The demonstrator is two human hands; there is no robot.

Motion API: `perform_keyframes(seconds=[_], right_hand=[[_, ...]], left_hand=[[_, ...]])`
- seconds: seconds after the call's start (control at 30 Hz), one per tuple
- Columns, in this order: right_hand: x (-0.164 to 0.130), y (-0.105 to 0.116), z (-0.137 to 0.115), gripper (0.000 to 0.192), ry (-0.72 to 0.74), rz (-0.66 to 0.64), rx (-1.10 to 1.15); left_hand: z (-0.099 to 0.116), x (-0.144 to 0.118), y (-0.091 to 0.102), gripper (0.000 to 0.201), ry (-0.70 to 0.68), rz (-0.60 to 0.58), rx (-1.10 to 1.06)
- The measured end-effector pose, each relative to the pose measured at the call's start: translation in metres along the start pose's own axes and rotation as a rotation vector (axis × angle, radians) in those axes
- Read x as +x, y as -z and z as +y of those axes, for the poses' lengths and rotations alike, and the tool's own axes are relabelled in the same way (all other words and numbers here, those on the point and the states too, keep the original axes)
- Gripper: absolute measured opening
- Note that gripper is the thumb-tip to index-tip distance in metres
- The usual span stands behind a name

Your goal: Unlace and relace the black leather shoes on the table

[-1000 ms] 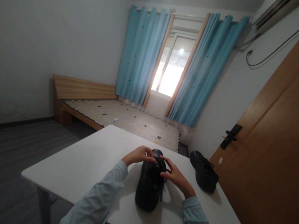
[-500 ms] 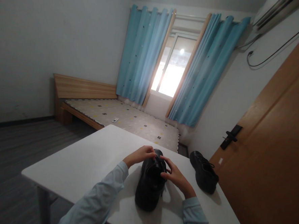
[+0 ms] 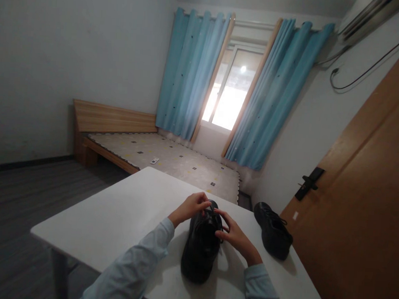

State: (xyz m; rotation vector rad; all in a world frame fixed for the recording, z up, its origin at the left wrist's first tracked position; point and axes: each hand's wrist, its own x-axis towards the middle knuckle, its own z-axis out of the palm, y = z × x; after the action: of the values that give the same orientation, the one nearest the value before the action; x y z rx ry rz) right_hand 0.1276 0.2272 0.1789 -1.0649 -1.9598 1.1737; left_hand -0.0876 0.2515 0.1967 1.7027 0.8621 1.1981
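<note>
Two hands work at one black shoe (image 3: pixel 200 246) that stands on the white counter (image 3: pixel 121 217), its heel end nearest the person and its toe pointing away. Left hand (image 3: pixel 192 207) comes in from the near left in a pale blue sleeve (image 3: pixel 134 267), fingers bent and pinched together over the far upper part of the shoe, where the laces are. Right hand (image 3: pixel 235 235) sits just across from it, on the shoe's right flank — its fingertips are drawn together and touch the shoe's upper next to the left hand's fingers. Both hands seem to be pinching something thin at the lacing, but the dark leather and dim light hide whether a lace is actually gripped, so I cannot tell what either pinch closes on.

Further out to the right of the right hand, well apart from it, lies a second black shoe (image 3: pixel 273 230) near the counter's right edge, laces on top, its toe turned towards the near right. Right of that rises a brown wooden door (image 3: pixel 361 213) with a dark handle (image 3: pixel 308 183).

Beyond the hands, past the counter's far edge, is a low wooden bed (image 3: pixel 158 158) with a patterned mattress and a small white object (image 3: pixel 154 160) lying on it — too small to identify. Behind the bed hang light blue curtains (image 3: pixel 190 76) on either side of a bright window (image 3: pixel 228 90). An air conditioner (image 3: pixel 366 15) sits high on the wall to the upper right.
</note>
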Motion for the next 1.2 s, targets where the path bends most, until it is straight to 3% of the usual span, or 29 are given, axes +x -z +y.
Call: perform_keyframes(seconds=[0.3, 0.6, 0.97, 1.2], right_hand=[[-0.002, 0.001, -0.002, 0.069, -0.009, 0.008, -0.015], [-0.001, 0.002, 0.0, 0.07, 0.001, 0.003, -0.023], [-0.002, 0.003, 0.003, 0.07, 0.001, -0.009, -0.021], [-0.004, 0.004, 0.004, 0.07, 0.0, -0.003, -0.023]], left_hand=[[-0.005, 0.001, 0.012, 0.031, -0.021, 0.024, 0.25], [-0.01, -0.001, 0.025, 0.032, 0.084, -0.102, 0.385], [-0.021, 0.0, 0.031, 0.038, 0.139, -0.193, 0.419], [-0.012, 0.001, 0.031, 0.044, 0.19, -0.142, 0.216]])
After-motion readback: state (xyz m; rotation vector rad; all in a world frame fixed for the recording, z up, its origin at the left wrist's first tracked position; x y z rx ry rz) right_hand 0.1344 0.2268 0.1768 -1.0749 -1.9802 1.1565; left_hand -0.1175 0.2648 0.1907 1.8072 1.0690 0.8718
